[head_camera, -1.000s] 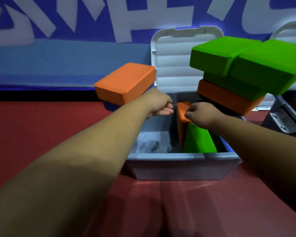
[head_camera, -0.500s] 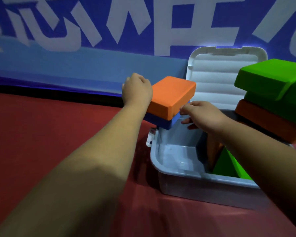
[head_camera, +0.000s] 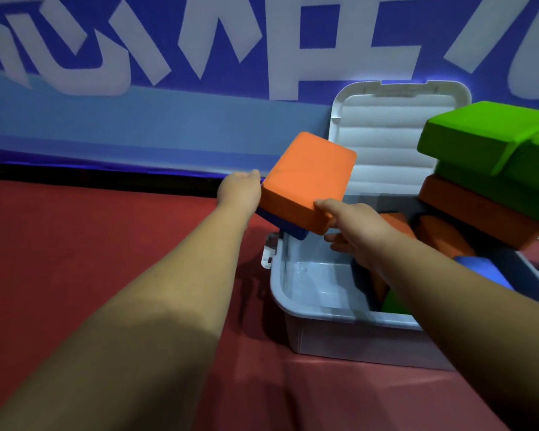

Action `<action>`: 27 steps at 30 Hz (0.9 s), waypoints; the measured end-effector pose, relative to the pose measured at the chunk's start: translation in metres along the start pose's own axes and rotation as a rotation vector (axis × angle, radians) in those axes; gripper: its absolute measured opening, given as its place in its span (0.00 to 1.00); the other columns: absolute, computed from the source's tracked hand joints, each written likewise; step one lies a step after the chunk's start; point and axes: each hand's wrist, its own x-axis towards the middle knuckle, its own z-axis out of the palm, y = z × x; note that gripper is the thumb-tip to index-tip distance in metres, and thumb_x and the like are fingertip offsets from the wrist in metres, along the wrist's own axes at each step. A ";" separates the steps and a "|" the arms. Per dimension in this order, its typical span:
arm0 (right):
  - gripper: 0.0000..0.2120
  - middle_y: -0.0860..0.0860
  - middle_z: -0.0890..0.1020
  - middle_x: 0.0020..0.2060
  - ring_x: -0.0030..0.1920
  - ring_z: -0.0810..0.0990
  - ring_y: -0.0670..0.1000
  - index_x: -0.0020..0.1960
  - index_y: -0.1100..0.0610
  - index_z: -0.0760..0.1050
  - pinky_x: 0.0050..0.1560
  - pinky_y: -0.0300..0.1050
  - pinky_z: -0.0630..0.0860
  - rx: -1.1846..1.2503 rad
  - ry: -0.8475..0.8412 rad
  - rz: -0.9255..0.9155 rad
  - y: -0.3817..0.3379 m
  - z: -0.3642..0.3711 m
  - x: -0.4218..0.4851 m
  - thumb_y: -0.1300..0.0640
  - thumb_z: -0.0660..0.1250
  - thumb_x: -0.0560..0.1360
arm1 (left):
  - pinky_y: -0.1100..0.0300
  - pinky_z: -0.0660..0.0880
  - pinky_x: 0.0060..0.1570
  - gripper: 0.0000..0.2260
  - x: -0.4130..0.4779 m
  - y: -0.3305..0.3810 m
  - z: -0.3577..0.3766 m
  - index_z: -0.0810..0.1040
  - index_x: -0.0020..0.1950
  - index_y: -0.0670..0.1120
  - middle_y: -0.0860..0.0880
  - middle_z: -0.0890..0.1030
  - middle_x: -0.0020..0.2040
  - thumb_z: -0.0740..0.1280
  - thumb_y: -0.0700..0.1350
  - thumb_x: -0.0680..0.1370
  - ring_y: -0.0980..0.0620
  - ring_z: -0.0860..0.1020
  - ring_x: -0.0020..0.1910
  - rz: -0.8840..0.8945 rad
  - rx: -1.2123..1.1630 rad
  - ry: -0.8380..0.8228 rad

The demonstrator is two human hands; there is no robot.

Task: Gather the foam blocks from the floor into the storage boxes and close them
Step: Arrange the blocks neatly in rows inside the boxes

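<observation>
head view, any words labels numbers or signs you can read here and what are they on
Wall banner: large white characters on blue, cut off by the top of the frame and blurred; not readable.
Storage box and its open lid: no label or brand shows.
Orange block and green blocks: no print shows.
Nothing here can be quoted as text.

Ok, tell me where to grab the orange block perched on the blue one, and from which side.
Take the orange block by opposite side faces, one hand from the left, one from the near right. It lies tilted on the blue block, sides exposed, its top probably too broad for one hand.
</observation>
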 end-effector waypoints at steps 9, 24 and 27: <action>0.19 0.56 0.78 0.48 0.50 0.84 0.60 0.60 0.54 0.78 0.54 0.60 0.82 0.332 -0.045 0.095 0.011 -0.044 -0.006 0.51 0.73 0.72 | 0.49 0.82 0.39 0.35 0.002 -0.029 0.028 0.76 0.66 0.42 0.40 0.82 0.55 0.74 0.66 0.70 0.40 0.82 0.42 -0.265 0.024 -0.094; 0.22 0.56 0.85 0.51 0.45 0.85 0.60 0.49 0.52 0.82 0.53 0.65 0.81 0.523 0.409 -0.021 0.008 -0.139 -0.003 0.42 0.75 0.59 | 0.57 0.75 0.56 0.35 -0.036 0.055 0.054 0.69 0.67 0.47 0.44 0.72 0.67 0.77 0.55 0.64 0.43 0.78 0.57 0.097 -0.168 0.351; 0.21 0.57 0.85 0.50 0.50 0.86 0.63 0.48 0.51 0.82 0.49 0.75 0.79 0.411 0.432 -0.002 0.003 -0.145 -0.013 0.42 0.75 0.60 | 0.52 0.73 0.57 0.33 -0.057 0.087 0.055 0.71 0.69 0.52 0.48 0.70 0.66 0.73 0.59 0.66 0.43 0.74 0.64 0.334 0.112 0.376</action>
